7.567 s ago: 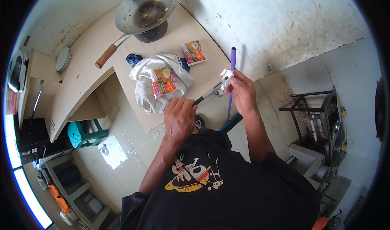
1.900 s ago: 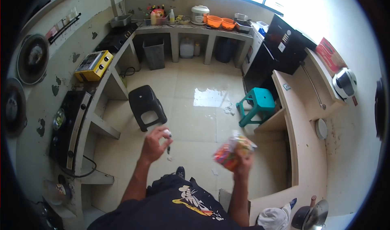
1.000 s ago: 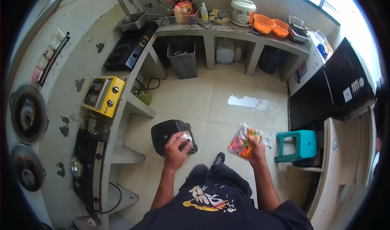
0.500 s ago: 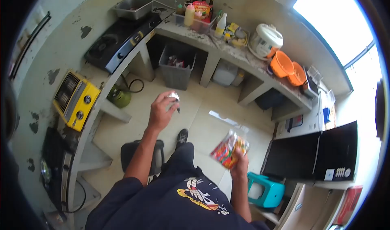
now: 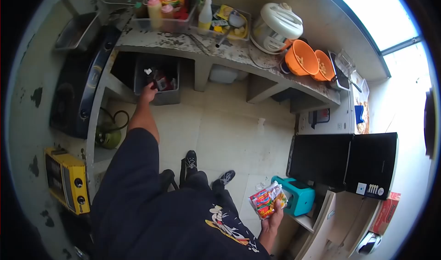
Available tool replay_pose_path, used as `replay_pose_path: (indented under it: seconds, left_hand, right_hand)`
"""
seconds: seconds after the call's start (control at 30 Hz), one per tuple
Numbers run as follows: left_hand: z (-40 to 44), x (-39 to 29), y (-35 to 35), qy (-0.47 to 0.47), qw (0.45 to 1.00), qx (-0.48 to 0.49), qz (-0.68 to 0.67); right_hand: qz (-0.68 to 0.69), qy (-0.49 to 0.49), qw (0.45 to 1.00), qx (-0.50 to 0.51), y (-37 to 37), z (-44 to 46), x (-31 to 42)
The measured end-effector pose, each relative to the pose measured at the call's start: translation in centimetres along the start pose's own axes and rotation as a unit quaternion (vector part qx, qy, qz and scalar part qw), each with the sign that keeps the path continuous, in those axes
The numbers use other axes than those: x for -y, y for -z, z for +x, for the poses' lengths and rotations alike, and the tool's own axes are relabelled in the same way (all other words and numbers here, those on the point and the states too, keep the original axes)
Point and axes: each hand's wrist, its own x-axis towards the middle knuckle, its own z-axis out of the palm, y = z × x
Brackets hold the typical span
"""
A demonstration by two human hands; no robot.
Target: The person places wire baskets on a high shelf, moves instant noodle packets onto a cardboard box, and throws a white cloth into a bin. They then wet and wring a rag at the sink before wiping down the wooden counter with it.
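My left hand [image 5: 148, 91] reaches out over the grey bin [image 5: 166, 98] under the counter. Its fingers are dim against the dark bin but look loosened. A small white crumpled scrap [image 5: 147, 71] shows just beyond the fingertips, apparently apart from them. Inside the bin lies dark and reddish rubbish [image 5: 161, 82]. My right hand [image 5: 274, 218] is closed around the lower edge of a colourful plastic packet [image 5: 268, 201], red, yellow and clear, held in front of my body at the right. The packet's contents cannot be made out.
Along the counter [image 5: 183, 43] stand a sauce bottle tray [image 5: 177, 25], a white rice cooker [image 5: 281, 23] and orange baskets [image 5: 302, 60]. A black stove [image 5: 76, 88] and yellow appliance [image 5: 69, 182] line the left. At right are a teal stool [image 5: 301, 200] and black fridge [image 5: 321, 161].
My left hand has moved forward and left to the bin, and the white scrap has left its fingers. My right hand still holds the packet, now lower and nearer the stool. The view has shifted.
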Motion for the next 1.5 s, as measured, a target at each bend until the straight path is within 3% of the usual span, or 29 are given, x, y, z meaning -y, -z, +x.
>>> replay_pose_path:
  seconds: [0.03, 0.07, 0.13, 0.2, 0.27, 0.3, 0.33, 0.37, 0.4, 0.43, 0.53, 0.57, 0.6, 0.67, 0.77, 0.83, 0.97, 1.0, 1.03, 1.13, 1.23, 1.27, 1.3, 1.37, 1.43, 1.5]
  left_hand:
    - [0.6, 0.5, -1.0, 0.023, 0.993, 0.103, 0.045]
    - [0.1, 1.9, -3.2, -0.017, 0.99, 0.096, -0.1]
    - [-1.0, 7.2, -10.3, -0.143, 0.98, 0.055, -0.128]
    - [-6.6, 0.8, -12.2, -0.025, 0.978, 0.199, 0.05]
    - [-15.1, -10.9, -13.0, 0.01, 0.94, 0.326, 0.098]
    - [-16.6, -9.7, -17.5, -0.039, 0.905, 0.407, 0.12]
    - [-18.5, -7.0, -22.5, -0.152, 0.883, 0.439, 0.062]
    - [-24.0, -18.9, -18.9, -0.033, 0.85, 0.525, -0.034]
    - [-27.7, -23.2, -19.0, -0.088, 0.825, 0.556, -0.054]
    - [-31.8, -31.1, -17.0, -0.076, 0.78, 0.614, -0.094]
    - [-39.9, -40.6, -17.8, -0.096, 0.637, 0.739, -0.198]
    - [-42.0, -43.8, -16.7, -0.08, 0.617, 0.757, -0.199]
    - [-43.6, -44.3, -18.7, -0.111, 0.568, 0.76, -0.295]
    - [-47.0, -52.0, -22.9, -0.099, 0.583, 0.75, -0.296]
    - [-50.4, -58.2, -25.2, -0.149, 0.557, 0.759, -0.303]
    - [-52.4, -61.8, -24.8, -0.166, 0.544, 0.777, -0.269]
    - [-52.9, -66.5, -28.1, -0.332, 0.536, 0.71, -0.312]
    - [-53.0, -68.5, -27.9, -0.345, 0.546, 0.696, -0.313]
    - [-53.5, -71.0, -27.7, -0.321, 0.511, 0.708, -0.366]
    - [-53.0, -74.0, -30.8, -0.297, 0.489, 0.725, -0.383]
    - [-52.8, -74.8, -36.7, -0.38, 0.452, 0.728, -0.348]
    - [-53.4, -76.4, -37.4, -0.353, 0.459, 0.745, -0.333]
    - [-53.4, -77.8, -38.9, -0.393, 0.454, 0.735, -0.316]
    - [-53.9, -80.3, -40.5, -0.33, 0.426, 0.78, -0.318]
    - [-55.5, -84.2, -41.0, -0.283, 0.399, 0.829, -0.271]
    - [-57.7, -88.0, -42.0, -0.4, 0.399, 0.806, -0.176]
  right_hand:
    - [0.003, -0.009, 1.0, -0.013, -0.2, 0.0, -0.1]
    - [0.011, -0.017, 0.999, -0.027, -0.3, -0.1, -0.3]
    - [0.037, -0.033, 0.998, -0.036, 0.8, 0.3, -0.8]
    - [0.03, -0.022, 0.996, -0.076, 1.3, 1.0, -1.3]
    - [0.054, -0.016, 0.993, -0.108, 1.1, 0.9, -0.3]
    - [0.06, -0.012, 0.991, -0.115, 0.4, 0.8, 0.6]
    - [0.059, 0.005, 0.992, -0.115, -0.3, 0.7, 1.8]
    - [0.051, 0.015, 0.992, -0.111, -0.3, 0.7, 2.9]
    - [0.05, 0.038, 0.995, -0.077, 0.0, 0.6, 2.6]
    - [0.042, 0.058, 0.994, -0.086, 0.6, 0.8, 3.1]
    - [0.003, 0.112, 0.991, -0.076, 1.6, 1.1, 3.9]
    - [-0.017, 0.151, 0.986, -0.069, 2.0, 1.3, 4.2]
    - [-0.036, 0.188, 0.979, -0.069, 2.9, 1.4, 4.8]
    - [-0.037, 0.213, 0.972, -0.087, 7.2, 4.5, 12.6]
    - [-0.162, 0.272, 0.943, -0.106, 11.0, 6.1, 16.4]
    - [-0.226, 0.356, 0.892, -0.16, 11.6, 6.2, 18.0]
    - [-0.125, 0.415, 0.897, -0.086, 13.0, 7.0, 22.4]
    - [-0.109, 0.429, 0.895, -0.064, 13.4, 7.4, 23.6]
    - [-0.099, 0.455, 0.882, -0.075, 13.8, 7.9, 25.0]
    - [-0.083, 0.541, 0.83, -0.102, 14.5, 9.6, 28.5]
    - [-0.092, 0.526, 0.825, -0.187, 15.4, 13.5, 28.2]
    - [-0.056, 0.531, 0.827, -0.179, 15.8, 14.3, 29.0]
    - [-0.022, 0.538, 0.825, -0.172, 16.6, 14.9, 30.0]
    - [-0.026, 0.532, 0.837, -0.128, 17.8, 15.6, 31.1]
    - [-0.066, 0.512, 0.839, -0.173, 19.3, 16.2, 32.7]
    - [-0.019, 0.5, 0.819, -0.281, 20.2, 16.7, 35.0]
